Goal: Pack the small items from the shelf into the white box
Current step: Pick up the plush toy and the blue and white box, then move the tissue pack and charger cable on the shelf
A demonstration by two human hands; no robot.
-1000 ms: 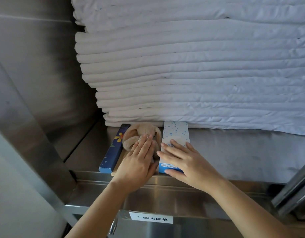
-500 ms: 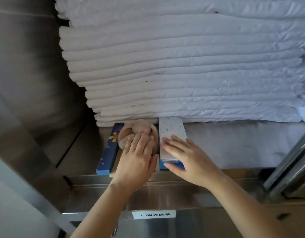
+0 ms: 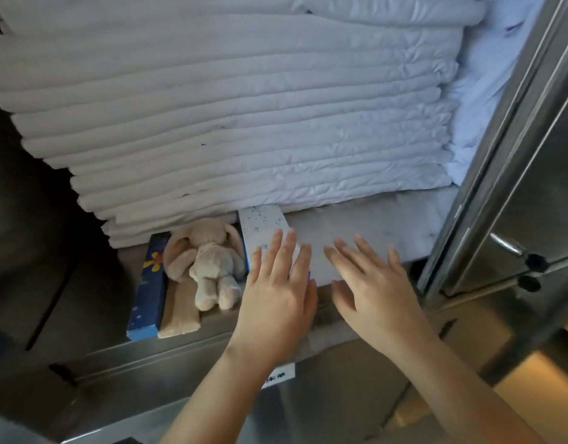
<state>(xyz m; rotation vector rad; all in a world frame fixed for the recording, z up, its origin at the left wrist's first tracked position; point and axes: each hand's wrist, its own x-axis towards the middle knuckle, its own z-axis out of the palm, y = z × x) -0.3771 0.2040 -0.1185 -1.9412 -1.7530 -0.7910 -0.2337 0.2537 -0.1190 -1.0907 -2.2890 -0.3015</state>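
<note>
On the steel shelf (image 3: 356, 229) lie a dark blue box with a yellow flower (image 3: 149, 283), a beige plush rabbit (image 3: 209, 261) on a tan packet (image 3: 180, 312), and a white box with blue speckles (image 3: 263, 229). My left hand (image 3: 279, 293) lies flat with straight fingers on the near part of the speckled box. My right hand (image 3: 369, 283) hovers open over the bare shelf just right of that box, holding nothing. The near end of the speckled box is hidden under my left hand.
A tall stack of folded white linen (image 3: 244, 123) fills the shelf behind the items. A steel cabinet frame and door (image 3: 516, 187) stand at the right. A paper label (image 3: 277, 374) sticks on the shelf's front lip.
My left hand left the plush rabbit and moved right onto the speckled box. My right hand came off that box and shifted right over the bare shelf. The view swung left.
</note>
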